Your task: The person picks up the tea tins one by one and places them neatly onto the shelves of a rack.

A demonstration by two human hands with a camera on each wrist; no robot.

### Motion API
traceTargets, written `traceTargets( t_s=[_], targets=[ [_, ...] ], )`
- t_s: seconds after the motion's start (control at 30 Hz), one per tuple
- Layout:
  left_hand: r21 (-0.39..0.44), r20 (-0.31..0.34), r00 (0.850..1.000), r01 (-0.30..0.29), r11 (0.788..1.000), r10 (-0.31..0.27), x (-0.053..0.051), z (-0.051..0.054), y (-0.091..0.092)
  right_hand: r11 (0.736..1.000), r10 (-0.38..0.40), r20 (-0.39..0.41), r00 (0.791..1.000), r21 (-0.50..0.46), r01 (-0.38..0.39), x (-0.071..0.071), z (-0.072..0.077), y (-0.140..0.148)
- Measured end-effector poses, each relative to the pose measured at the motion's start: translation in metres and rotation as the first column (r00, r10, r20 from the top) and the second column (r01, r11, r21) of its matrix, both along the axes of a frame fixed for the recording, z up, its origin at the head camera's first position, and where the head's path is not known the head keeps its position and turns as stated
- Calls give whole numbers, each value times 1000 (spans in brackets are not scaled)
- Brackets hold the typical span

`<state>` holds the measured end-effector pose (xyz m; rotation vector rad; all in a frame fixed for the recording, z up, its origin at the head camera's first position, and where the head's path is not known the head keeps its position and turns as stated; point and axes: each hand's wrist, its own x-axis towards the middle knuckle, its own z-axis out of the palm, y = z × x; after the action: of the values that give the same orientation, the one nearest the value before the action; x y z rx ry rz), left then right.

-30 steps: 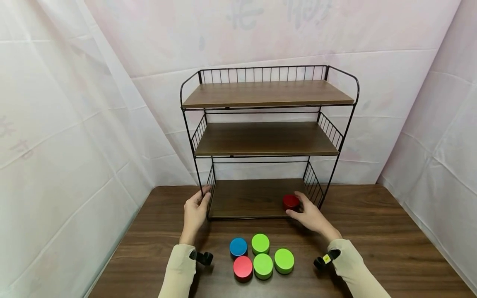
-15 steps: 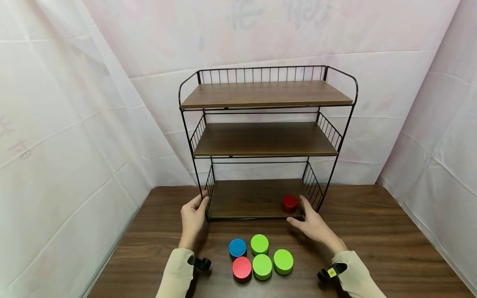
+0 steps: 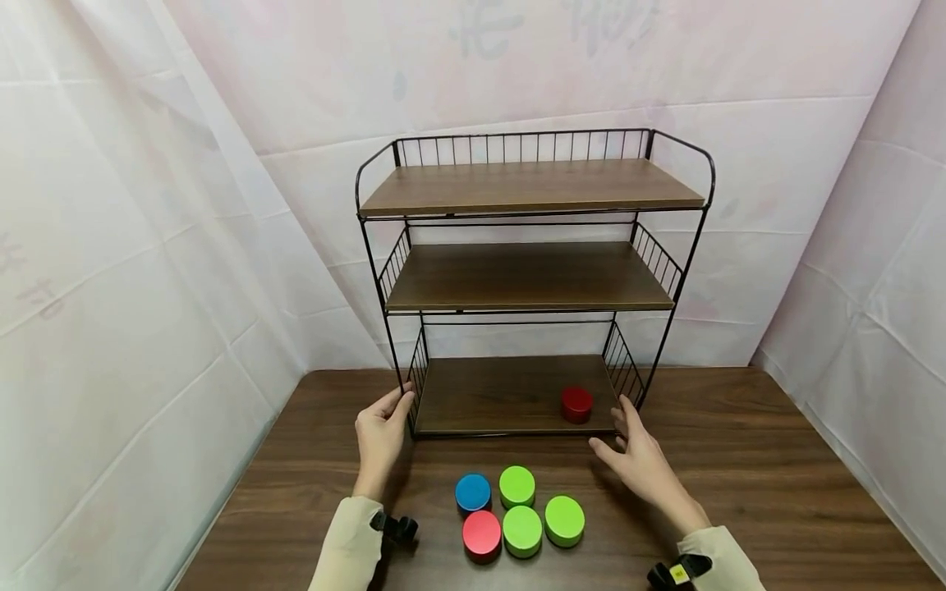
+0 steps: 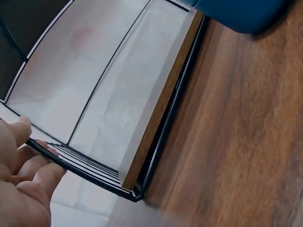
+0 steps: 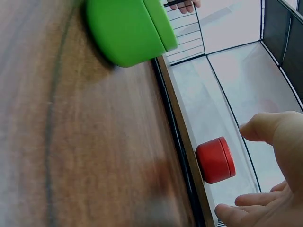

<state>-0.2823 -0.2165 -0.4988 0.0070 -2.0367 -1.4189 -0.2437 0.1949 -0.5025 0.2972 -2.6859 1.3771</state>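
Observation:
A dark red round tin [image 3: 576,405] stands on the right part of the bottom shelf [image 3: 495,394] of a three-tier rack. My right hand [image 3: 650,468] is just right of and in front of it, fingers spread, holding nothing; the right wrist view shows a gap between the hand [image 5: 279,165] and the red tin [image 5: 215,160]. With thumb and fingers my left hand [image 3: 380,439] pinches the rack's left front post, and in the left wrist view the hand [image 4: 28,175] grips the black wire frame [image 4: 85,172].
In front of the rack on the table [image 3: 281,492] stand several round tins: a blue one [image 3: 473,492], a pinkish-red one [image 3: 482,535] and green ones [image 3: 521,530]. The middle shelf [image 3: 528,275] and top shelf [image 3: 528,185] are above. White cloth [image 3: 185,246] hangs around.
My right hand has let go of the dark red tin and drawn away to the right and towards me. The tin stays on the bottom shelf. My left hand has slid slightly down the post.

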Motion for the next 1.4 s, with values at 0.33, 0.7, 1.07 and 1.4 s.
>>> traceTargets(
  t_s=[0.33, 0.7, 1.07, 1.4],
  targets=[
    [17, -13, 1000, -3, 1000, 3, 0, 4, 1, 997, 0, 18, 1000, 75, -2, 6, 4, -1],
    [54, -12, 1000, 22, 998, -22, -1, 5, 4, 993, 49, 42, 998, 102, -53, 11, 3, -4],
    [39, 62, 998, 10, 999, -12, 0, 7, 1, 990, 139, 30, 990, 6, -140, 17, 2, -12],
    [51, 12, 1000, 23, 998, -24, -1, 5, 1, 955, 295, -16, 955, -29, -296, 20, 4, -15]
  ],
)
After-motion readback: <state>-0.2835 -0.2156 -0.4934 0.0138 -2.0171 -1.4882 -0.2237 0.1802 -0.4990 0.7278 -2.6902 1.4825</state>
